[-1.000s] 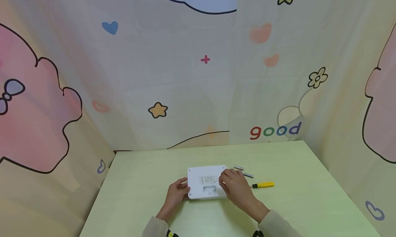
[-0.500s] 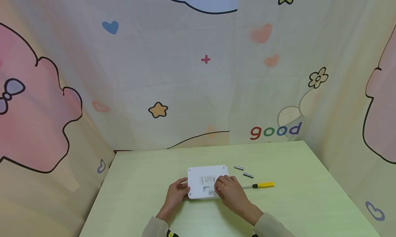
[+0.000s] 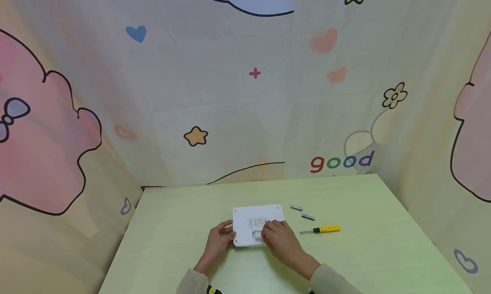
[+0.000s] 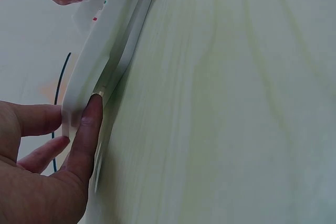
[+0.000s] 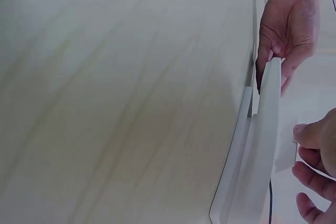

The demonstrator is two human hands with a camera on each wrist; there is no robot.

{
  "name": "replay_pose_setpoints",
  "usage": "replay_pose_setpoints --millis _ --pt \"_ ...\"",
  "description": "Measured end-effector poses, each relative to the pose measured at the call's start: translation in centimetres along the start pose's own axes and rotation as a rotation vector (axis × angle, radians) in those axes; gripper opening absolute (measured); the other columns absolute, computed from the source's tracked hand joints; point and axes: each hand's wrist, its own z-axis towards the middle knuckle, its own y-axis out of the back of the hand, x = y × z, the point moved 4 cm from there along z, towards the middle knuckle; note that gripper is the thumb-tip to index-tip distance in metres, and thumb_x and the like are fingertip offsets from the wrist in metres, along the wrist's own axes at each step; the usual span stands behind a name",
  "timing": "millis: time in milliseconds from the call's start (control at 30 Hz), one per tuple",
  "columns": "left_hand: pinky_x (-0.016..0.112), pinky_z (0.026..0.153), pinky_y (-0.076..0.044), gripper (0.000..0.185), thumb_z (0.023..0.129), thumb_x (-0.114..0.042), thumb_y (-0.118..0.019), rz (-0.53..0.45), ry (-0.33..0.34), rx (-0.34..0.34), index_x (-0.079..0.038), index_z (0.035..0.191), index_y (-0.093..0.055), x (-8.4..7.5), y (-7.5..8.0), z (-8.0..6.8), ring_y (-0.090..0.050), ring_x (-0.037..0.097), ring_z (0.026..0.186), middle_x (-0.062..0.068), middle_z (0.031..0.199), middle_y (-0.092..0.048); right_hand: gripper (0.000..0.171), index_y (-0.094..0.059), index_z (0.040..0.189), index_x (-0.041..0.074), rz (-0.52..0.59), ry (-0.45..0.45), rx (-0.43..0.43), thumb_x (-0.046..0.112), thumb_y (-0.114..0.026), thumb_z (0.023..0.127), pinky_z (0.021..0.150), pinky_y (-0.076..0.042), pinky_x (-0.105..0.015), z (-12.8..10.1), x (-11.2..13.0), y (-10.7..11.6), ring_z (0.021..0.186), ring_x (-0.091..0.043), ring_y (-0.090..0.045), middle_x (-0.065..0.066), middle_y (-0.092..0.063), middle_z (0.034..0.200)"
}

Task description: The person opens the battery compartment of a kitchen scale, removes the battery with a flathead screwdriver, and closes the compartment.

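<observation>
A flat white rectangular device [image 3: 241, 219] lies with its labelled, screwed side up on the table. My left hand [image 3: 217, 245] grips its left edge, thumb on one face and a finger under the other, as the left wrist view shows [image 4: 58, 156]. Over the battery compartment, below the printed label [image 3: 256, 223], my right hand [image 3: 284, 243] pinches a small white battery cover [image 3: 258, 237]. In the right wrist view this thin cover [image 5: 286, 153] stands between thumb and fingers, near the device's face. Whether it touches the compartment is hidden by the fingers.
Two small silver batteries lie to the right of the device, one battery [image 3: 296, 208] farther back than the other battery [image 3: 308, 217]. Nearer the front lies a screwdriver [image 3: 326, 229] with a yellow and black handle. A printed curtain [image 3: 238, 115] closes off the table's far side [image 3: 184, 200].
My right hand has moved left across the device with the cover, from its right side to the battery compartment. The screwdriver's shaft has come into view. My left hand stays put.
</observation>
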Motion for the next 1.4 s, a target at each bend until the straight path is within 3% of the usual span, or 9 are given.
replay_pose_setpoints --millis 400,1133,1400 --pt "0.031 0.068 -0.059 0.046 0.090 -0.001 -0.063 -0.009 0.005 0.007 -0.001 0.136 -0.055 0.0 0.1 0.0 -0.065 0.016 0.083 0.017 0.110 -0.065 0.014 -0.063 0.084 0.020 -0.019 0.004 0.008 0.020 -0.077 0.083 0.083 -0.045 -0.034 0.4 0.0 -0.8 0.094 -0.014 -0.058 0.006 -0.063 0.095" --pt "0.031 0.068 -0.059 0.047 0.090 -0.001 -0.064 -0.001 0.005 0.004 -0.001 0.136 -0.054 -0.1 0.1 -0.2 -0.065 0.016 0.084 0.019 0.111 -0.065 0.016 -0.065 0.081 0.020 -0.055 0.070 -0.101 0.018 -0.080 0.078 0.078 -0.046 -0.032 0.7 0.2 -1.3 0.087 -0.013 -0.061 0.006 -0.064 0.088" --pt "0.032 0.067 -0.059 0.047 0.090 0.000 -0.064 -0.008 0.007 0.002 0.000 0.136 -0.054 0.0 0.1 -0.1 -0.064 0.016 0.083 0.019 0.110 -0.064 0.016 -0.064 0.081 0.020 -0.038 0.059 -0.080 0.019 -0.080 0.079 0.080 -0.046 -0.033 0.7 0.2 -1.5 0.088 -0.014 -0.060 0.006 -0.063 0.090"
